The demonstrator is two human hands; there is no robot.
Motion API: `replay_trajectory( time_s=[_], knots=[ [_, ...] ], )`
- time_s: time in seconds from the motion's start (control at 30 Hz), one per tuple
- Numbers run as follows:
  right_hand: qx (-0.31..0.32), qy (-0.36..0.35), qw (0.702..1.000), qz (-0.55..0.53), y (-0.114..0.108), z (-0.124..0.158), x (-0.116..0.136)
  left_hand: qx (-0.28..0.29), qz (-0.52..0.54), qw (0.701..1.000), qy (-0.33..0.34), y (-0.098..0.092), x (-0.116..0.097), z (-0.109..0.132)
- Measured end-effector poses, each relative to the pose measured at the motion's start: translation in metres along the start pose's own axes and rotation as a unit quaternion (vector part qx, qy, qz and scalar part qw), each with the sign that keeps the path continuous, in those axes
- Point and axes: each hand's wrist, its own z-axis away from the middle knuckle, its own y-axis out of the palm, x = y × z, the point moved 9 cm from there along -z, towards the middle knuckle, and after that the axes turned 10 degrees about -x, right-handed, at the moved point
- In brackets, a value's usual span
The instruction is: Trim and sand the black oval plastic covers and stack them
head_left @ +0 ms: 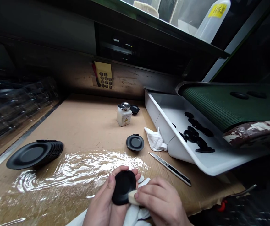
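We grip the black disc [123,187] in our left hand [103,198], left of the utility knife [171,169] — our right hand [163,201] pinching a pale block [133,197] at the disc's edge — with a black dish [135,142], then a dispenser bottle [123,116], past the knife.

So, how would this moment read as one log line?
left hand: holds black dish | right hand: holds pale pad at dish's edge | knife: lying near white bin

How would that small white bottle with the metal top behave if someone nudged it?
The white bottle would probably slide rather than roll, given its boxy, flat-sided body. A push high up might tip it, since it stands upright and looks taller than wide.
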Motion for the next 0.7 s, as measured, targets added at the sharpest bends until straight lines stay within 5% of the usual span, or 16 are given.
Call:
replay_trajectory(
  time_s=[0.13, 0.4, 0.7],
  knots=[
    [-0.071, -0.032, 0.995, 0.056, 0.007, -0.008, 0.022, -0.004, -0.015, 1.0, 0.0, -0.003, 0.0, 0.0],
    [0.021, -0.01, 0.999, 0.023, -0.001, 0.002, 0.005, 0.026, 0.012, 0.999, -0.031, 0.0, 0.003, -0.001],
    [-0.024, 0.039, 0.998, 0.036, 0.028, -0.023, 0.008, 0.062, 0.048, 0.996, -0.03, 0.008, 0.001, 0.003]
  ],
)
